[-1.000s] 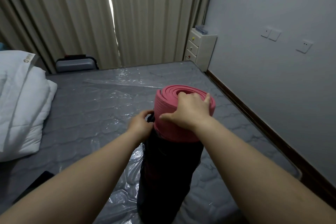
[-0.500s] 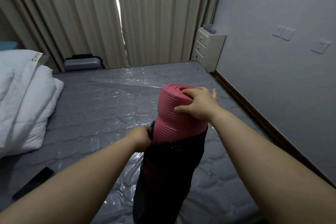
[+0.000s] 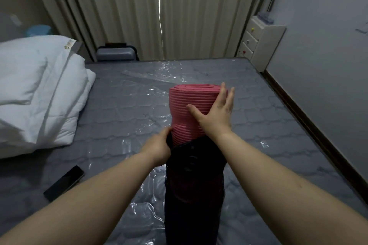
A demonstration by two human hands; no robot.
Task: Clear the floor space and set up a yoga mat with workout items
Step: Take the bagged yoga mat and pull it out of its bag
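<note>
A rolled pink yoga mat (image 3: 186,109) stands upright in front of me, its upper part sticking out of a dark carry bag (image 3: 194,191) that covers the lower part. My right hand (image 3: 216,112) lies against the right side of the roll with straight, spread fingers and the thumb across the front. My left hand (image 3: 158,148) grips the bag's rim on the left side of the roll. The bag's bottom is out of view below the frame.
Behind the roll lies a grey mattress (image 3: 123,117) wrapped in clear plastic. A white folded duvet (image 3: 37,93) sits at the left, a black phone (image 3: 63,183) near the front left. A white drawer unit (image 3: 262,43), a grey suitcase (image 3: 116,52) and curtains stand behind.
More of the pink mat shows above the bag than before. My right hand slid from the top of the roll to its right side and its fingers straightened. The left hand stays on the bag's rim.
</note>
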